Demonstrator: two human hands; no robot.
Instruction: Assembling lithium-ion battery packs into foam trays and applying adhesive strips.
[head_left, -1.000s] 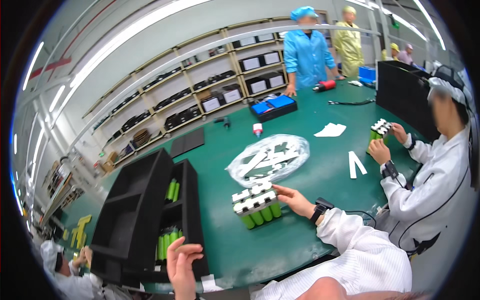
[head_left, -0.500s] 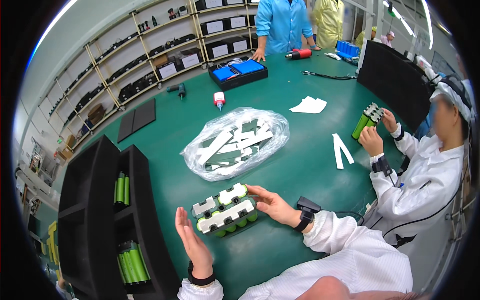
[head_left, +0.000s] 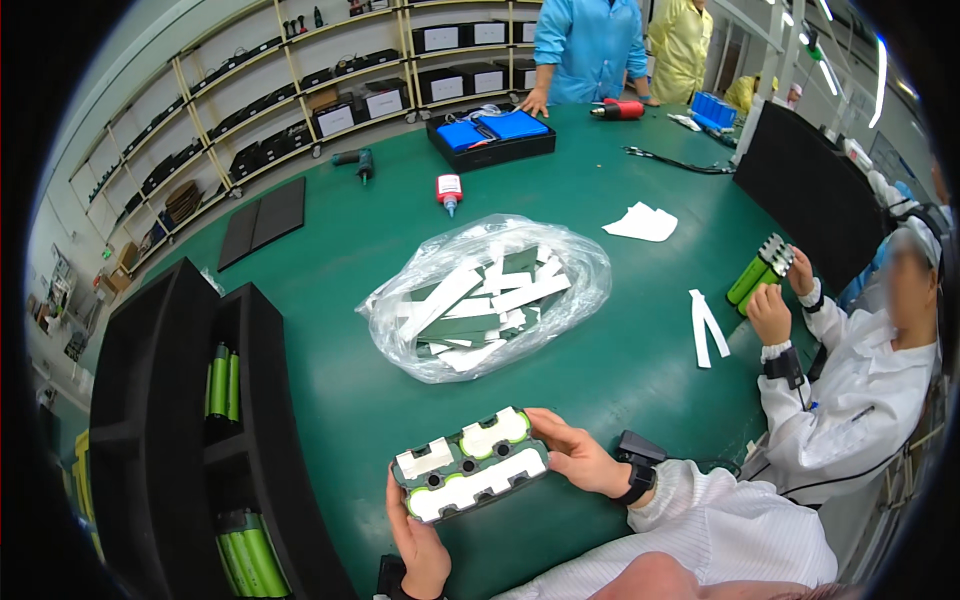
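Note:
A green battery pack (head_left: 470, 465) with white insulating strips over its top face is held between both my hands at the front of the table. My left hand (head_left: 418, 540) grips its left end, fingers along the side. The right end is gripped by my right hand (head_left: 580, 455), thumb in front and fingers behind. The pack's top face tilts up toward me, and its cells are mostly hidden. Beyond it lies a clear plastic bag (head_left: 590, 270) of white and dark green strips (head_left: 455, 300).
At left stands a black divided bin (head_left: 265, 390) with green cells (head_left: 250, 555). A co-worker (head_left: 850, 400) at right handles another green pack (head_left: 757, 278). White strips (head_left: 708, 330), a glue bottle (head_left: 449, 192), a power driver (head_left: 360, 162) and a black box (head_left: 490, 150) lie farther off.
My left hand, held open beside the pack before, has closed on its left end. The pack has moved nearer to me and tipped, showing more of its top face. The view has shifted slightly.

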